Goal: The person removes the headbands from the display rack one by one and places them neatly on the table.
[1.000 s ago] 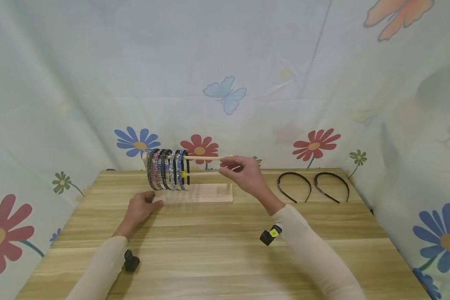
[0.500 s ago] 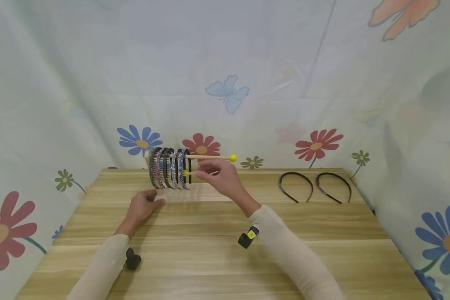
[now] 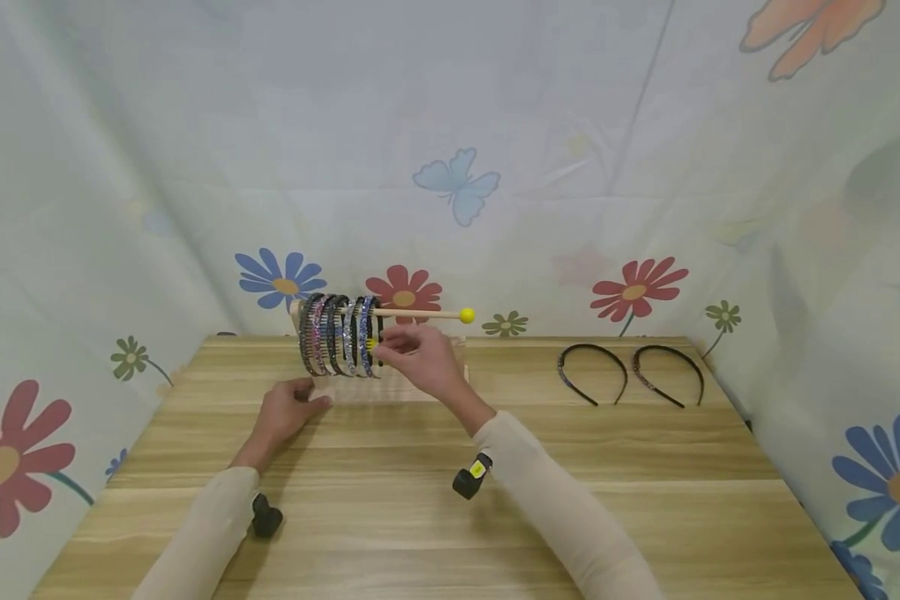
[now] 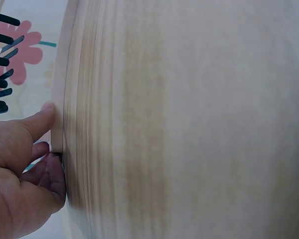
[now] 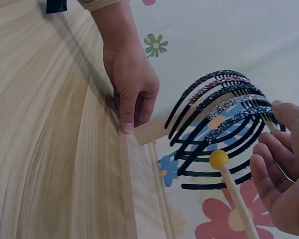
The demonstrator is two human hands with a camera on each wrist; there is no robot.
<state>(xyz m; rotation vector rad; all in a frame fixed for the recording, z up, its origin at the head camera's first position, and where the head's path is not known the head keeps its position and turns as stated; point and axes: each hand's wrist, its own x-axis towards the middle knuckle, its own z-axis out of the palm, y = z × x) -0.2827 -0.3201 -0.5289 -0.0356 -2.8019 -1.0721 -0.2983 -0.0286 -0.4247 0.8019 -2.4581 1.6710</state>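
Note:
Several glittery headbands (image 3: 364,337) hang side by side on a wooden headband stand (image 5: 139,186). The stand's upper rod (image 3: 427,314) points right and ends in a yellow ball. A second rod (image 5: 236,199) carries a yellow ball in front of the headbands. My left hand (image 3: 288,410) holds the base's left corner; the left wrist view shows the thumb on its edge and fingers behind. My right hand (image 3: 423,358) is at the rightmost blue headband (image 5: 234,122), thumb close to or touching it. A gap shows between thumb and fingers, a pale rod inside it.
Two more headbands, one (image 3: 592,375) beside the other (image 3: 667,375), lie on the right of the wooden table (image 3: 390,500). A white cloth (image 3: 450,100) printed with flowers and butterflies hangs behind and at both sides.
My right hand has moved left from near the upper rod's ball end to the rightmost headband, uncovering the yellow ball. The left hand keeps its place at the stand's base.

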